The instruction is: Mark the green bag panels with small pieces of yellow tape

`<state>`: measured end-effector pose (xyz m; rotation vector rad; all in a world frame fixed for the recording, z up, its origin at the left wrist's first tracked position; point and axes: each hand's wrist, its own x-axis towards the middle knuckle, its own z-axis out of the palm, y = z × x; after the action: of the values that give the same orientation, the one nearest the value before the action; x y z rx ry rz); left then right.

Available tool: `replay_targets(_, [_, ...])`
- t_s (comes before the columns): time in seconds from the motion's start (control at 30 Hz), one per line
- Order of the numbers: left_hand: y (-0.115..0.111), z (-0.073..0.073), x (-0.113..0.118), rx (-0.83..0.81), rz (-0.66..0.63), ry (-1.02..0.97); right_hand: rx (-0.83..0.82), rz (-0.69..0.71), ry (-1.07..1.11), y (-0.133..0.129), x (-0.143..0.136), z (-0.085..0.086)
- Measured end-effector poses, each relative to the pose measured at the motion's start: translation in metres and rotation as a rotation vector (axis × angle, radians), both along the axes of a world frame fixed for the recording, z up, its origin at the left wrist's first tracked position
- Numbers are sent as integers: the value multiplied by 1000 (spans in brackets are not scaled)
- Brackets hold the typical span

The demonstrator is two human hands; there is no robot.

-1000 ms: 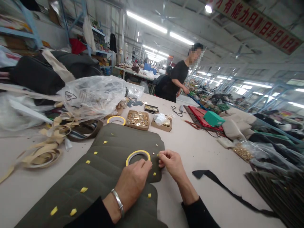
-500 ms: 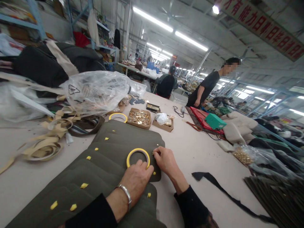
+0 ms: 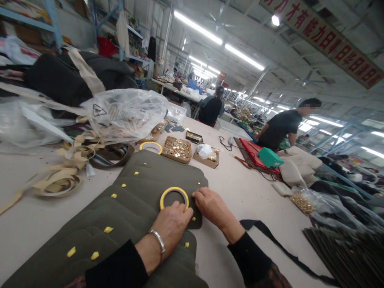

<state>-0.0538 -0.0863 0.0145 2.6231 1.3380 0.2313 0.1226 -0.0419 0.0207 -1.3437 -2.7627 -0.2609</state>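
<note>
My left hand (image 3: 174, 222), a silver bracelet at its wrist, grips the near edge of a roll of yellow tape (image 3: 162, 199), tilted up over dark olive fabric pieces (image 3: 150, 176). My right hand (image 3: 213, 206) is closed at the right edge of the top piece, fingertips pressed together and touching the fabric. Whatever lies under those fingertips is hidden. Small yellow tape bits (image 3: 108, 229) dot the overlapping pieces. A tiny shiny spot (image 3: 199, 183) shows just above my right fingertips.
Beyond the fabric stand a carton of gold metal parts (image 3: 177, 150), a second small carton (image 3: 210, 157) and another tape roll (image 3: 151, 147). Plastic bags (image 3: 126, 116) and tan strips (image 3: 60, 182) crowd the left. A dark strap (image 3: 270, 234) and stacked pieces (image 3: 345, 256) lie right. Two people are further back.
My right fingers have flattened from a raised pinch down onto the fabric edge. The left hand and tape roll stay almost in place. A person in black has moved right and bends lower.
</note>
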Motion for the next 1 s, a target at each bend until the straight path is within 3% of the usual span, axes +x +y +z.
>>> replay_targets(0.2, [0,-1,1,-3,-5,-31,-187,-223,-43,14,-23,13])
replay_targets(0.37, [1,-4,-2,30,-8,-33,-202,-492,14,29,-38,11])
replay_targets(0.47, [3,0,-10,79,4,-112,-223,-576,68,29,-41,11])
replay_targets(0.7, [12,4,-29,255,41,-501,-361,-431,245,-14,-21,21])
replay_targets(0.83, [13,2,-29,279,-18,-599,-290,-378,740,-33,-10,24])
replay_targets(0.9, [12,1,-28,285,-42,-588,-241,-286,903,-40,-10,26])
replay_targets(1.0, [11,-1,-25,288,-36,-573,-185,-80,902,-46,-16,28])
